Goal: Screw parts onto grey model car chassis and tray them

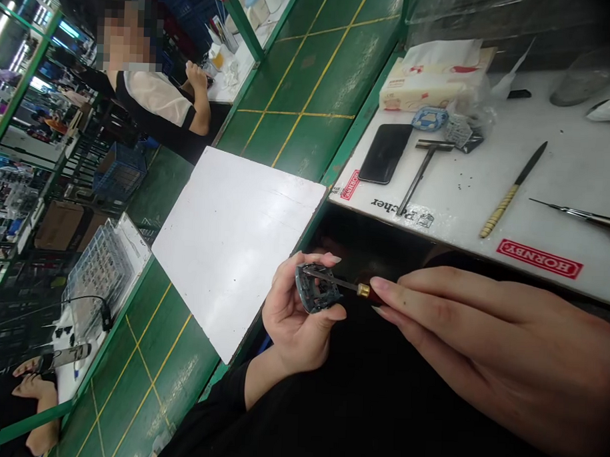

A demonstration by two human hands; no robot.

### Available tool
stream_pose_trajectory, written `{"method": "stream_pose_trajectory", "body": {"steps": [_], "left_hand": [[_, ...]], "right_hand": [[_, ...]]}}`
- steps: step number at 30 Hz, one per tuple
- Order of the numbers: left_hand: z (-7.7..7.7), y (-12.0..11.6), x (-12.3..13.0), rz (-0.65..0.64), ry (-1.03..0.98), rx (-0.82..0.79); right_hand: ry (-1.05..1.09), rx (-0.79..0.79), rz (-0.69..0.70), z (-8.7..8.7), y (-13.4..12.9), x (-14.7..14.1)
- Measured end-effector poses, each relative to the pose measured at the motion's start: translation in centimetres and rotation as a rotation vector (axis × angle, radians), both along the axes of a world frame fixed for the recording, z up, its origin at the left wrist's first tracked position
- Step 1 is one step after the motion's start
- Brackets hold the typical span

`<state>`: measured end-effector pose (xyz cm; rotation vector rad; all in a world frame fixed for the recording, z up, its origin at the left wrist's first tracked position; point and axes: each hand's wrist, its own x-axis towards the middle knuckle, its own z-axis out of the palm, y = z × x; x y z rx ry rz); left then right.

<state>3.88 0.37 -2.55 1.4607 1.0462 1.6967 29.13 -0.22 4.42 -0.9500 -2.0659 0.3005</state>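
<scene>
My left hand (299, 321) holds a small dark grey part (313, 297) with openings in it, pinched between thumb and fingers. A thin metal tool (338, 280) with a brass collar and a reddish handle is gripped in my right hand (482, 321). The tool's blade reaches into the upper side of the grey part. Both hands are in front of my body, at the near edge of the benches. My right hand's fingertips cover most of the handle.
On the white worktop (551, 197) lie a phone (386, 153), a small hammer (422, 171), a file (514, 189), a pointed tool (580, 215) and a tissue pack (430, 83). A white board (239, 233) rests on the green bench (310, 75). Other people sit beyond.
</scene>
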Motion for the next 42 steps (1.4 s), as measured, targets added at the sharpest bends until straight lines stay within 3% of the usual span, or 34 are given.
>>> {"method": "stream_pose_trajectory", "body": {"steps": [5, 10, 16, 20, 27, 33, 42], "left_hand": [[0.0, 0.1, 0.0, -0.015, 0.004, 0.026], [-0.3, 0.2, -0.2, -0.009, 0.041, 0.07], [-0.3, 0.1, -0.4, -0.023, 0.05, 0.065], [-0.3, 0.1, -0.5, -0.026, 0.037, 0.07], [-0.5, 0.2, -0.5, -0.023, 0.032, 0.084], [-0.5, 0.0, -0.6, -0.023, 0.047, 0.079], [-0.5, 0.1, -0.6, -0.029, 0.063, 0.087]], "right_hand": [[-0.017, 0.008, -0.066, 0.4, -0.1, -0.2], [0.152, -0.184, 0.049, 0.9, 0.8, -0.4], [0.114, -0.101, 0.043, 0.8, 0.7, -0.1], [0.207, -0.232, 0.113, 0.8, 1.0, -0.1], [0.258, -0.293, 0.112, 0.9, 1.3, -0.1], [0.204, -0.214, 0.115, 1.2, 1.1, -0.3], [0.199, -0.259, 0.115, 1.6, 1.3, -0.1]]}}
